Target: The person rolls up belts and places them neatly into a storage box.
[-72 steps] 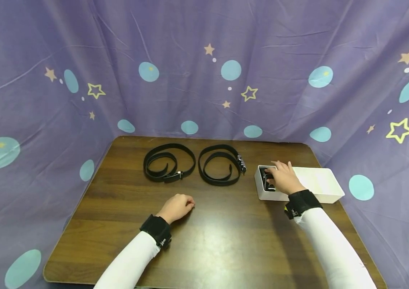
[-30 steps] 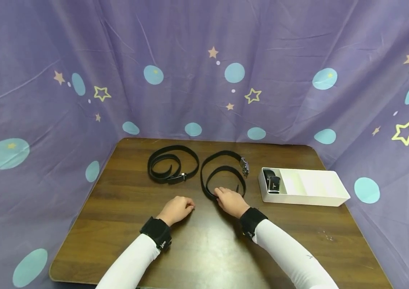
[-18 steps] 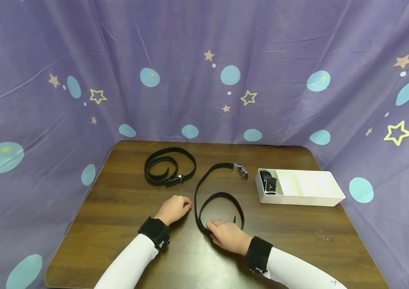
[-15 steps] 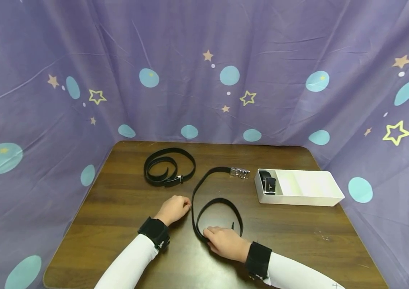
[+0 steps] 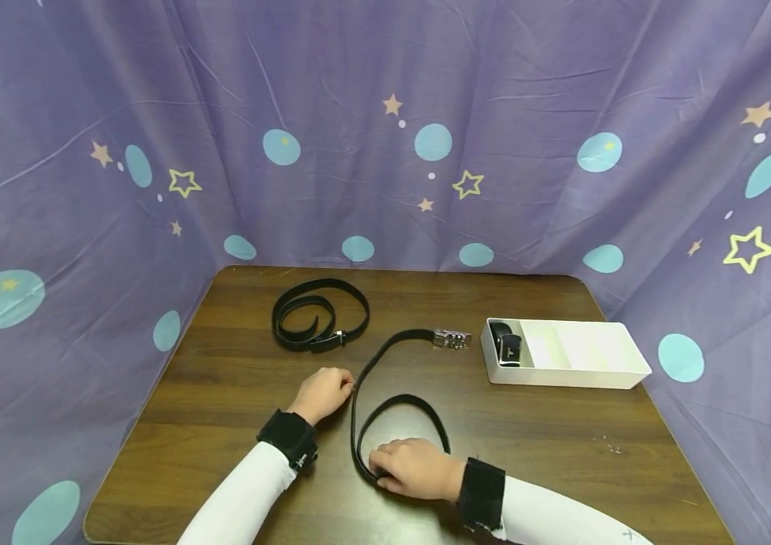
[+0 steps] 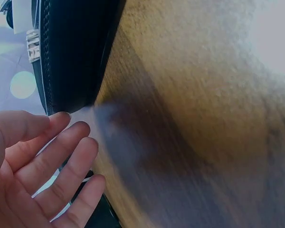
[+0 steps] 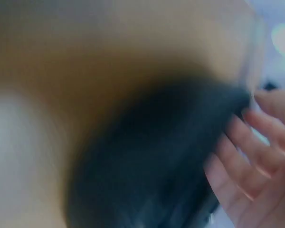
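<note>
A black belt (image 5: 358, 424) with a silver buckle (image 5: 452, 340) stands on its edge in an S-shaped curve at the table's middle. My right hand (image 5: 415, 468) pinches its near loop between thumb and fingers; the belt is blurred in the right wrist view. My left hand (image 5: 320, 395) rests on the table beside the belt's left bend. In the left wrist view its relaxed fingers (image 6: 80, 154) are close to the belt (image 6: 80, 52), and whether they touch it I cannot tell. A second black belt (image 5: 320, 282) lies loosely coiled farther back.
A white divided box (image 5: 562, 377) stands on the right of the wooden table (image 5: 208, 454). Rolled black belts (image 5: 509, 348) sit in its left compartment. A purple patterned curtain (image 5: 358, 174) hangs behind the table and at its sides.
My right hand has left the white box, taken hold of the right-hand belt and dragged it toward me. The belt's outer loop has opened out. The left hand stays nearly still.
</note>
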{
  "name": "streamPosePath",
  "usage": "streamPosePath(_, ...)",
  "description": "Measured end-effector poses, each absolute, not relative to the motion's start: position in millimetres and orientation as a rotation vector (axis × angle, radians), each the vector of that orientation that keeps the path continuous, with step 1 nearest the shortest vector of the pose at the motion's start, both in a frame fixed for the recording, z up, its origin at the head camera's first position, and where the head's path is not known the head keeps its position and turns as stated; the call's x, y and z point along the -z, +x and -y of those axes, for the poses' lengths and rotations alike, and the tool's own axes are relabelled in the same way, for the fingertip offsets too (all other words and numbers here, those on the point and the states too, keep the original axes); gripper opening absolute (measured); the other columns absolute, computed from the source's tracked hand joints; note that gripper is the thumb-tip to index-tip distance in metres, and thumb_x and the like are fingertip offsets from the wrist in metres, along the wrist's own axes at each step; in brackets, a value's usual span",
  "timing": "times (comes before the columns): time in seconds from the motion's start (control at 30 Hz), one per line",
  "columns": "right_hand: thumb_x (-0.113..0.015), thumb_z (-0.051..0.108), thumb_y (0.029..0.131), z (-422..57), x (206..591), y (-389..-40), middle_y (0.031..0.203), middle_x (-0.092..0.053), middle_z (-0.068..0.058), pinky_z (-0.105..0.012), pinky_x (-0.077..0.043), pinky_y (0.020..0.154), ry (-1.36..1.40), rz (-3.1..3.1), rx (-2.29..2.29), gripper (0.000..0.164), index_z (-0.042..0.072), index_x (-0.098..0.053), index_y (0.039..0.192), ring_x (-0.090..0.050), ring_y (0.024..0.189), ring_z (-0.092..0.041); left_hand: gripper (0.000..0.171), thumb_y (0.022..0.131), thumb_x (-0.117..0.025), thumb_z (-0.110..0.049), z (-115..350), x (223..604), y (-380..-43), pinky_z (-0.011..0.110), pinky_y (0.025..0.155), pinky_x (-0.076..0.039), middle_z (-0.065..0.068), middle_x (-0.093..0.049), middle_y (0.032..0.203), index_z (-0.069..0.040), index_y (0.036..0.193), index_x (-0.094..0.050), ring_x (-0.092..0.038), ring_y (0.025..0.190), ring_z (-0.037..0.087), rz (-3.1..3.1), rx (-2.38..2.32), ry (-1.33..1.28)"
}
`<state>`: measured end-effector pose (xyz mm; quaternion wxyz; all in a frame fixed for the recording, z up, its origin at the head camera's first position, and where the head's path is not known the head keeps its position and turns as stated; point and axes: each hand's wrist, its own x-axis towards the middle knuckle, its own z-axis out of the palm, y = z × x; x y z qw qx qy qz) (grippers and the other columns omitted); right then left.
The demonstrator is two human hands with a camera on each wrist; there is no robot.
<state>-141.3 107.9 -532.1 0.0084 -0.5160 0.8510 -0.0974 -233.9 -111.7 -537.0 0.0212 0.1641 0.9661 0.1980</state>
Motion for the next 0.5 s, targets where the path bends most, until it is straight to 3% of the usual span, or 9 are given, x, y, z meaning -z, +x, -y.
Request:
streamPosePath(0.13, -0.064, 0.026, 0.091, -123, 509, -186, 0.090, -0.067, 0.010, -0.019, -0.050, 0.068, -1.433, -2.705, 0.360, 0.013, 0.019, -0.064, 0.101, -0.060, 0.076, 0.002, 0.009, 0.089, -0.065, -0.019, 114, 535, -234, 0.035, 0.066, -0.050, -0.004, -0.069, 0.081, -0.017, 0.087, -0.073, -0.062, 0.073, 0.012, -3.004, -0.610, 0.494)
streamPosePath(0.27, -0.064, 0.017, 0.090, -149, 494, -244, 0.095, -0.070, 0.002, -0.030, -0.054, 0.072, -1.185, -2.941, 0.441, 0.012, 0.014, -0.065, 0.102, -0.066, 0.083, -0.011, 0.009, 0.089, -0.065, -0.019, 115, 533, -233, 0.037, 0.067, -0.051, -0.004, -0.070, 0.082, -0.017, 0.086, -0.073, -0.064, 0.074, 0.014, -3.008, -0.616, 0.474)
streamPosePath(0.5, -0.067, 0.003, 0.086, -191, 523, -300, 0.108, -0.069, -0.009, -0.043, -0.052, 0.083, -0.953, -3.195, 0.535, 0.026, 0.008, -0.069, 0.112, -0.066, 0.100, -0.030, 0.009, 0.089, -0.065, -0.019, 114, 535, -230, 0.036, 0.067, -0.051, -0.004, -0.070, 0.081, -0.018, 0.085, -0.073, -0.063, 0.073, 0.013, -3.007, -0.611, 0.447)
